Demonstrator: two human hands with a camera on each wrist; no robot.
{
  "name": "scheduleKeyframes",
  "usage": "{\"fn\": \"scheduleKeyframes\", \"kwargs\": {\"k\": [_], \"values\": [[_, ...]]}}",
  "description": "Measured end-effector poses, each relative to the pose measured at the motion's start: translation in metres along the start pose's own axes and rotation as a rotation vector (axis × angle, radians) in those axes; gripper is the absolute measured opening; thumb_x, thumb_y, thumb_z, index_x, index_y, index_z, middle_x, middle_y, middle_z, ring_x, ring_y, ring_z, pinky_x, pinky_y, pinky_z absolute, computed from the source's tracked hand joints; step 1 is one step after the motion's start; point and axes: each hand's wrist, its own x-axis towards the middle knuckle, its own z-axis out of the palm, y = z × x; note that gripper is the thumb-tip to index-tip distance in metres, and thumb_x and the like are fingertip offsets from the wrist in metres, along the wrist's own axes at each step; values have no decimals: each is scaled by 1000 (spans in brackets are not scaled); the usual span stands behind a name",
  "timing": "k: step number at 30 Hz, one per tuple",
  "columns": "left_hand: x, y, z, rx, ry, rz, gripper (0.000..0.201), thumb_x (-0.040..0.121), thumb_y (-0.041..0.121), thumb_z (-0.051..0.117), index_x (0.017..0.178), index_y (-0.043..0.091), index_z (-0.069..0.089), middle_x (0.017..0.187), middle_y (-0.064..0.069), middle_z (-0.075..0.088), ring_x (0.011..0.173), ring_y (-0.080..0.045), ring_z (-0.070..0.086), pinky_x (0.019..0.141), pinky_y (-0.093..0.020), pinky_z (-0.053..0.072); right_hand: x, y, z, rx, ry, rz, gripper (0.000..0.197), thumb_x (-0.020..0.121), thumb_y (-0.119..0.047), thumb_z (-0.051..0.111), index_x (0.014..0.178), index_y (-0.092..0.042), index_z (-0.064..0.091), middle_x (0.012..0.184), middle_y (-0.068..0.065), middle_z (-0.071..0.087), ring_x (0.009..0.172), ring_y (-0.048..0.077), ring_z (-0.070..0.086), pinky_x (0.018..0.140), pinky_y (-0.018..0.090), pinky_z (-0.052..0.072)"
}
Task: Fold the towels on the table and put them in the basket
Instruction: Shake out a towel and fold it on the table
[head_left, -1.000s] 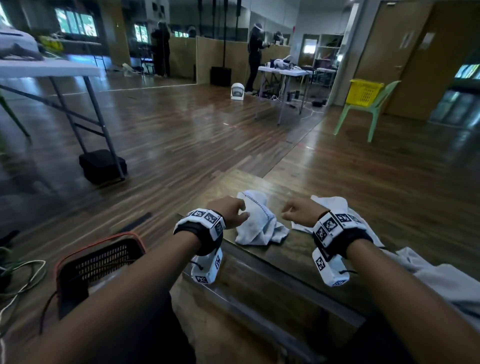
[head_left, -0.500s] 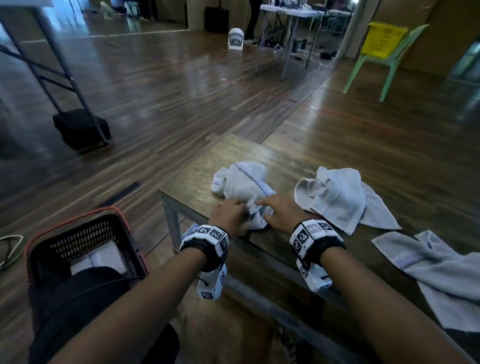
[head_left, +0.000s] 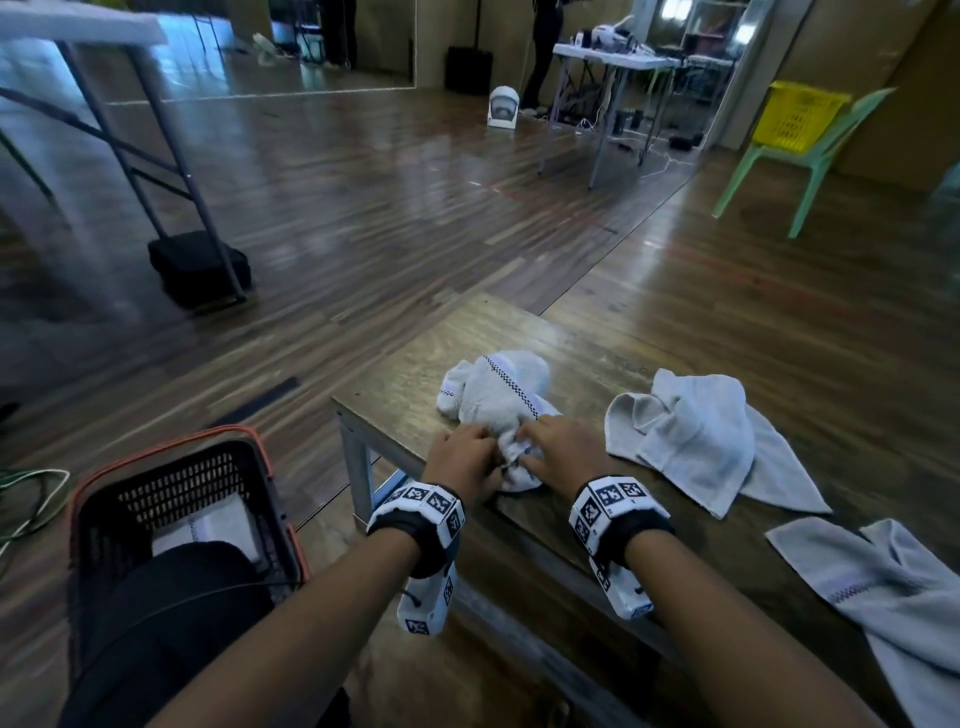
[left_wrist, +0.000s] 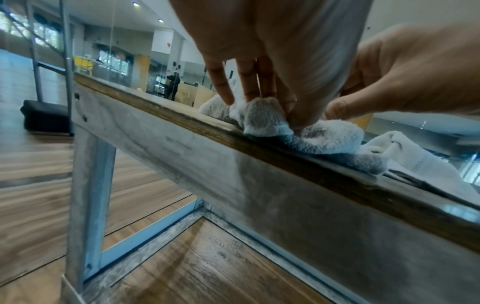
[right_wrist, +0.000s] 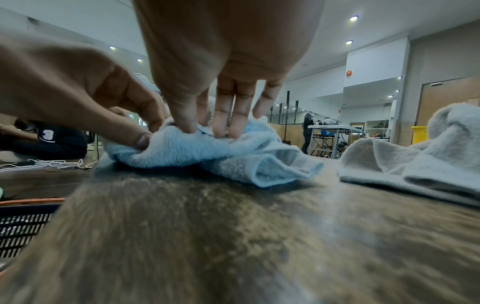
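Observation:
A crumpled white towel (head_left: 498, 395) with a checked stripe lies near the left end of the wooden table (head_left: 415, 364). My left hand (head_left: 483, 449) and right hand (head_left: 535, 441) meet at its near edge. In the left wrist view the left fingers (left_wrist: 249, 88) and thumb pinch a fold of the towel (left_wrist: 265, 117) at the table edge. In the right wrist view the right fingers (right_wrist: 228, 123) and thumb dig into the bunched towel (right_wrist: 207, 152) and pinch it. The black basket (head_left: 171, 467) with an orange rim stands on the floor to the left.
A second crumpled towel (head_left: 691, 436) lies right of my hands and a third towel (head_left: 883, 587) lies at the near right. A folded white towel (head_left: 213, 525) is in the basket. My knee (head_left: 171, 597) covers part of the basket. A folding table's legs (head_left: 197, 208) stand far left.
Both hands came down from loose fists above the table onto the striped towel and took hold of its near edge. The head view tilted down towards the table.

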Motion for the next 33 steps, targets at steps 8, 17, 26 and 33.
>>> {"fn": "scheduleKeyframes", "kwargs": {"k": [8,17,26,33], "values": [[0,4,-45,-210,192,-30,16,81,22,56,91,11,52,84,-12,66,80,-35,59,66,-32,36,1,-1,-28,108,166,-23,7,77,-27,61,81,-23,65,81,0,65,79,25,62,72,37,49],[27,39,-149,-151,364,154,16,80,22,59,95,16,62,94,-6,66,92,-28,57,80,-35,40,5,-2,-126,390,357,28,9,75,-24,59,82,-30,56,71,-15,60,74,13,61,84,45,47],[20,71,-204,-214,555,231,28,74,29,47,91,13,64,91,-11,68,90,-30,60,81,-37,41,-38,35,-167,269,238,286,19,80,-26,62,66,-31,50,58,-13,48,68,15,50,77,31,34],[20,75,-200,-287,537,82,32,76,30,41,96,13,59,94,-14,67,91,-35,60,83,-39,43,-74,59,-180,601,360,298,10,86,-19,64,83,-9,63,76,10,64,69,17,54,66,29,43]]}}
